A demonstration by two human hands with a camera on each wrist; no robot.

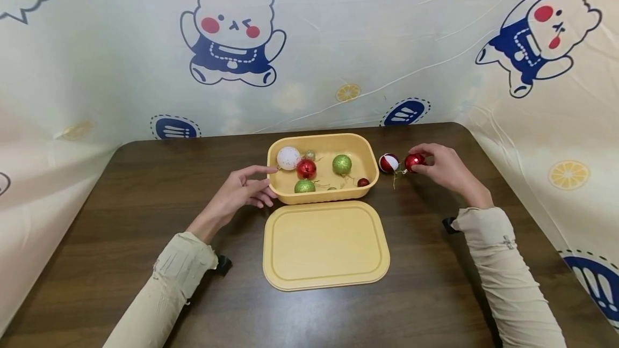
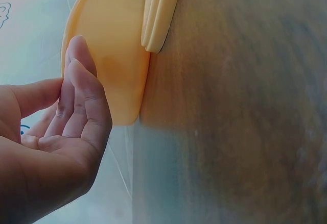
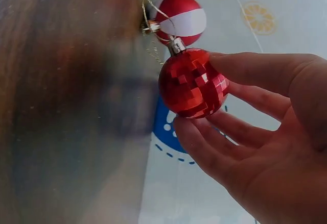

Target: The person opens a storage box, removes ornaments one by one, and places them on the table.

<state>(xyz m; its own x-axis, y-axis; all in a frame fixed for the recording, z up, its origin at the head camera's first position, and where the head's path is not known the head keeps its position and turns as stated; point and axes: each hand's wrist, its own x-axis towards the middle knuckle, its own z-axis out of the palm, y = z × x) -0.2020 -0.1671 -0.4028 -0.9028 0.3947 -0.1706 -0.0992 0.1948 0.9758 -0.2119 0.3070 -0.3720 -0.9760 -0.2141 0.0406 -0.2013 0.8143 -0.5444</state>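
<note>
My right hand (image 1: 445,169) pinches a shiny red faceted Christmas ball (image 3: 193,83) between thumb and fingers, to the right of the yellow box (image 1: 316,198). Beside that ball lies a red-and-white Christmas ball (image 1: 389,163) with a gold string. At the box's left end is my left hand (image 1: 242,189), its fingers loosely extended against or close to the wall. Inside the box sit a white ball (image 1: 288,158), a red ball (image 1: 306,169), green glitter balls (image 1: 342,164) and a small dark red ball (image 1: 363,182).
A flat yellow lid (image 1: 326,246) lies on the brown table (image 1: 193,187) just in front of the box. Behind the table hangs a pale cloth (image 1: 319,42) printed with bears and orange slices.
</note>
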